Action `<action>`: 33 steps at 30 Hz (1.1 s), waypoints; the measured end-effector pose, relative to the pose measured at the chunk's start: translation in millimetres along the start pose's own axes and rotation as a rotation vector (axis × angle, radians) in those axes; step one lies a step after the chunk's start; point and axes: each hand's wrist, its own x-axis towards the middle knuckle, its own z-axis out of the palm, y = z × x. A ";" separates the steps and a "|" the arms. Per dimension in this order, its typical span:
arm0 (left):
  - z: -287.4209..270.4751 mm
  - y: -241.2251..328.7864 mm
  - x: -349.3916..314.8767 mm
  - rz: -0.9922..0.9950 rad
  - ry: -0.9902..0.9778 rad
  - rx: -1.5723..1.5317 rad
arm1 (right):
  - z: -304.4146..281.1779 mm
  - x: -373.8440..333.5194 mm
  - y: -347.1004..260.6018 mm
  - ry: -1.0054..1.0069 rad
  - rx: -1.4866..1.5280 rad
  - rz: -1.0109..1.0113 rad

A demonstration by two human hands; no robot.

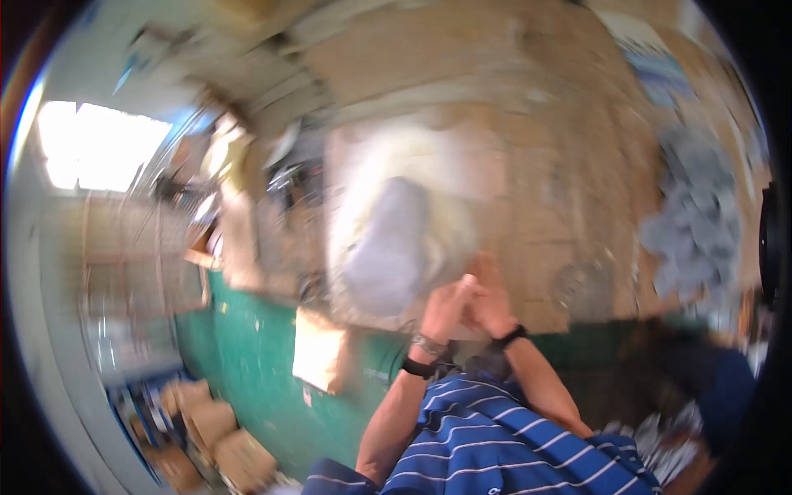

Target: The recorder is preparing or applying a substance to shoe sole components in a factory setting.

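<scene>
Blur smears much of the picture. My left hand (446,308) and my right hand (492,305) meet close to the near edge of the table, touching each other. The right fingers look stretched forward; those of the left are too smeared and covered to read. No object can be made out between them. Just left of and beyond the hands lies a grey, sole-shaped flat piece (389,252) on a pale, brightly lit sheet (340,210). Its narrower end points away from me.
Brown board covers the table (569,190). A heap of grey pieces (697,219) lies on its right side. Dark tools (289,177) sit left of the sheet. A carton (320,351) stands below on the green floor (256,396). Another person (718,388) is at the lower right.
</scene>
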 end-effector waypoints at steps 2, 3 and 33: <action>-23.1 6.1 -32.8 0.083 0.091 -0.051 | -23.1 12.0 -2.7 -0.161 0.098 0.027; -32.9 5.8 -46.5 0.132 0.132 -0.057 | -36.9 15.8 2.3 -0.142 0.105 -0.002; -269.2 -220.1 -397.4 0.749 1.749 -0.111 | 166.0 -218.9 -491.8 -1.259 0.805 -0.248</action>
